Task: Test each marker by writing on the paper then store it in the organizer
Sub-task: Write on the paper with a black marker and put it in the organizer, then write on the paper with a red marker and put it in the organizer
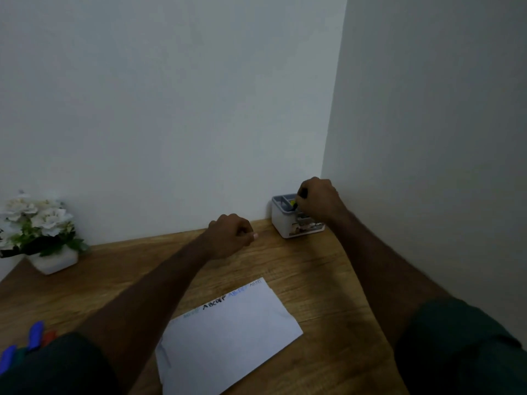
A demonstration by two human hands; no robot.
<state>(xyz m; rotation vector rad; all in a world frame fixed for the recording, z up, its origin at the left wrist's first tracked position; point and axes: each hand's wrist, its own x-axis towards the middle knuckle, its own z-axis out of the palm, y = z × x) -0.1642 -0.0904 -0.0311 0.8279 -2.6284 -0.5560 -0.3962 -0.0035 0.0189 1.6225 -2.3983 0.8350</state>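
The fingers (302, 195) of the right hand (319, 199) are curling round a dark marker (296, 203), gripping it from above with its lower end pointing down into the organizer (285, 223). A yellowish patch is showing just beside the marker's tip, inside one of the compartments; which compartment the marker is entering cannot be told. The organizer, a small white box with grey dividers and a printed label on its front, is standing in the far right corner of the wooden surface (328, 280), close to where the two walls are meeting.

The left hand (231, 235) is hovering near the back edge of the surface, well left of the organizer, its fingers curling loosely into the palm and holding nothing, the thumb tip sticking out to the right.

Nearer the person, a white sheet of paper (228, 337) is lying at a slant between the two forearms, carrying short rows of test letters in green, black, blue and a fainter colour along its far edge. At the left near edge, blue and red markers (35, 334) are lying partly hidden behind a dark sleeve. A white pot of white flowers (40, 220) is sitting at the far left.
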